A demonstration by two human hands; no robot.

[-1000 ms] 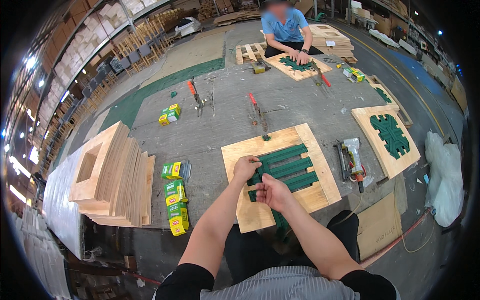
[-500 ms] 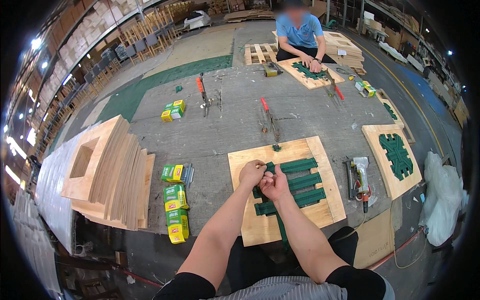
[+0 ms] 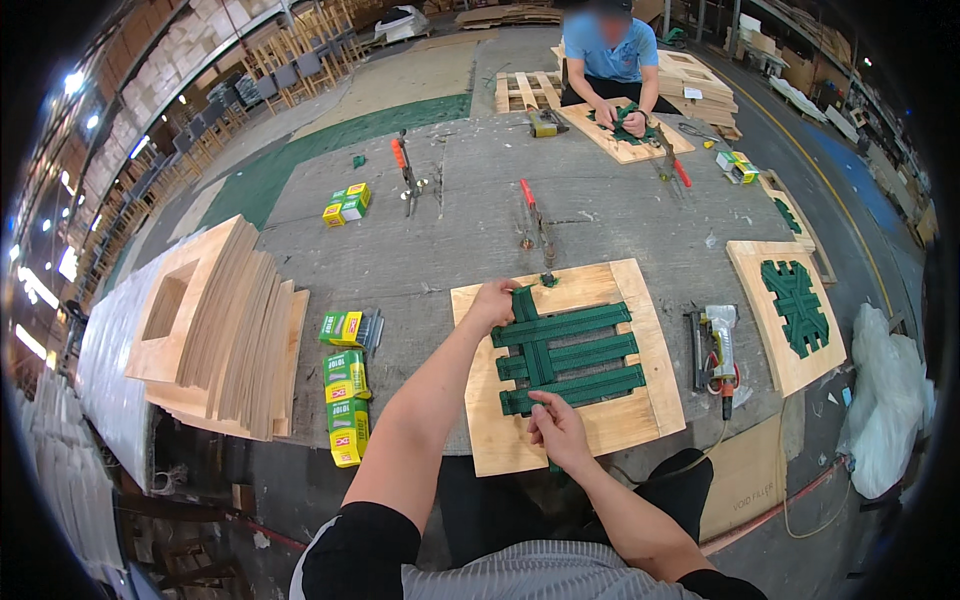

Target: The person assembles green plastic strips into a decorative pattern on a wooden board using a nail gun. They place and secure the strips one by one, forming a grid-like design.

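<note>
In front of me lies a square plywood panel (image 3: 652,350). Three green webbing straps (image 3: 600,347) cross it side to side over an opening. Another green webbing strap (image 3: 541,362) runs lengthwise across them, toward me. At its far end, my left hand (image 3: 494,303) pinches the strap near the panel's far edge. My right hand (image 3: 560,432) is over the near end, fingers curled at the strap, whose tail passes below the hand to the panel's near edge. The exact grip of the right fingers is partly hidden.
A staple gun (image 3: 720,345) lies right of the panel, beside another strapped panel (image 3: 785,375). Staple boxes (image 3: 346,374) and stacked wooden frames (image 3: 215,330) stand left. A red-handled toggle clamp (image 3: 535,220) sits beyond the panel. Across the table, a person (image 3: 612,60) handles green webbing.
My hands have parted: the left moved to the strap's far end, the right came down toward me along it. The lengthwise strap now lies straight across the others.
</note>
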